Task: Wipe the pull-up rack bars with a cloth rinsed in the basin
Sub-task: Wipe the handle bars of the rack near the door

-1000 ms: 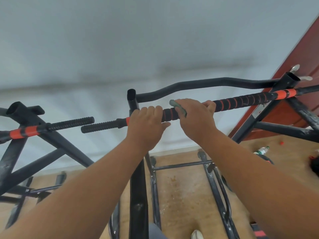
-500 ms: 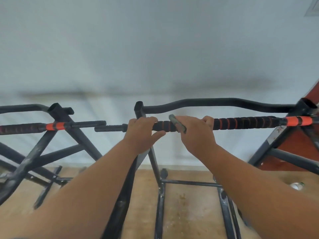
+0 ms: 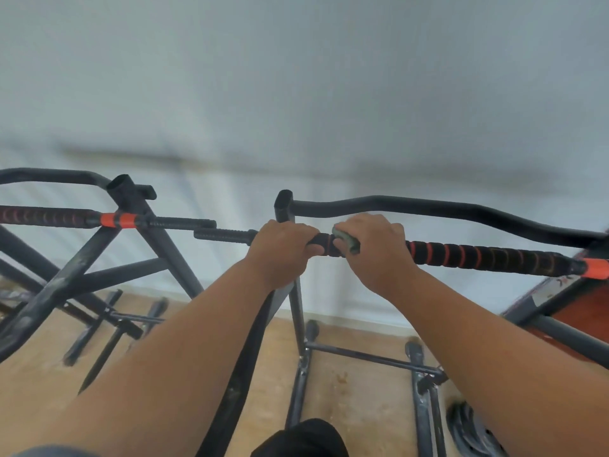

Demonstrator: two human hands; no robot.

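Note:
A black pull-up rack stands before me with a foam-wrapped grip bar (image 3: 487, 257) banded in orange running left to right. My left hand (image 3: 280, 250) grips this bar near the rack's upright post (image 3: 284, 206). My right hand (image 3: 375, 252) grips the bar just to the right, wrapping a small grey-green cloth (image 3: 346, 240) around it. Only the cloth's folded edge shows beside my right thumb. Behind the grip bar runs a curved black top bar (image 3: 428, 207). The basin is out of view.
A second black rack (image 3: 128, 199) with an orange-banded bar stands to the left, its bar end nearly meeting mine. Base rails (image 3: 372, 357) lie on the wooden floor below. A white wall is behind. A red-brown door edge (image 3: 580, 308) is at the right.
The view has swung left and down, bringing more of the left rack into sight. Both hands keep their hold on the bar, close together, with the cloth under the right hand.

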